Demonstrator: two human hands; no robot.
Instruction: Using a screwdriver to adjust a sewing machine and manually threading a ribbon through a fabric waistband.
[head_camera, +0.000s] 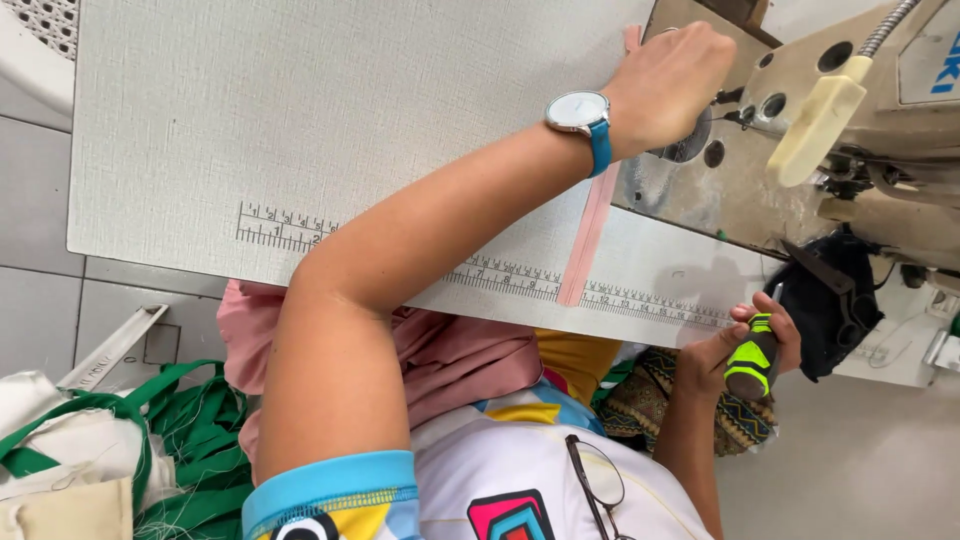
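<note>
Screwdriver (752, 362), yellow-black handle, gripped tight in right hand (745, 345) at table (200, 130) edge, tip under sewing machine (800, 130). Left hand (668, 85) cupped over machine's end, looks like steadying it. I'd keep tip seated square, turn slow, so pretty sure it won't slip.

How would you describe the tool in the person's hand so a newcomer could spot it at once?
Start at the beige sewing machine on the white table, then drop to the table's near edge with the printed ruler. Just below it, the left hand grips a screwdriver. Its neon yellow-green and black handle stands out against the dark fabric beside it.
</note>
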